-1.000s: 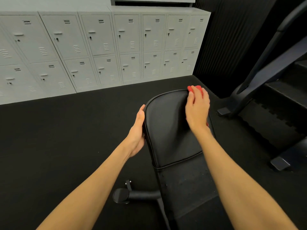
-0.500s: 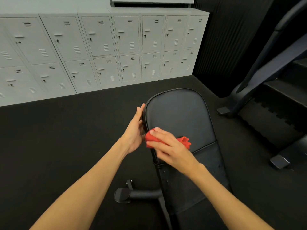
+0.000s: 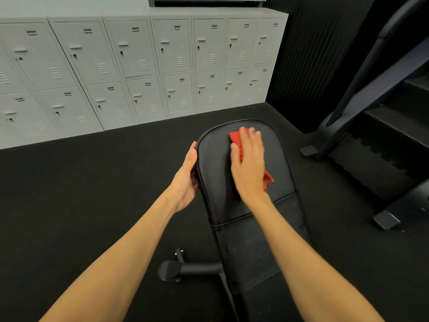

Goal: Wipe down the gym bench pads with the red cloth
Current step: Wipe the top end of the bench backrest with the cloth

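red cloth (image 3: 235,138) under flat R hand (image 3: 248,163), upper pad (image 3: 214,182) | L hand (image 3: 185,180) grips edge

Was pretty clearly a gym locker area: rows of grey metal lockers (image 3: 144,66) along the wall, black rubber flooring (image 3: 92,194), a bench pad (image 3: 213,182), and a dark machine frame (image 3: 371,89) nearby.

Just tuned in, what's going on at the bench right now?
A person is wiping the upper pad. The right hand presses the cloth flat against it near the far end, fingers straight. The left hand grips the pad's left edge. The lower pad, nearer the camera, shows some specks and neither hand touches it.
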